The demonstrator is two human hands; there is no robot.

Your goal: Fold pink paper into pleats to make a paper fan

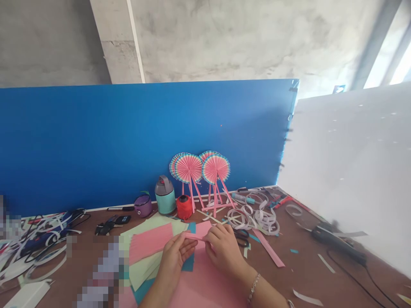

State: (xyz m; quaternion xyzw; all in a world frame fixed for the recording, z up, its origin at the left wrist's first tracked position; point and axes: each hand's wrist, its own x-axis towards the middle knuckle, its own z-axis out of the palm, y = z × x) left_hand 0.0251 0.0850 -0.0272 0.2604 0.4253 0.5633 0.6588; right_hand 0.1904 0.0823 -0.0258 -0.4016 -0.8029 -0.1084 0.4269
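Between my two hands, a narrow pink paper strip is stretched sideways above the paper sheets. My left hand pinches its left end, and my right hand grips the right end, with part of it hidden behind the fingers. Below them lies a large pink sheet, with a blue sheet partly showing. To the left, a pleated pink paper piece rests on pale green sheets. Black scissors lie just beyond my right hand, partly covered.
Pink paper fan wheels on strip legs stand against the blue partition. Near them are a teal container, a red container and a purple cup. Curled white strips and a power strip lie to the right.
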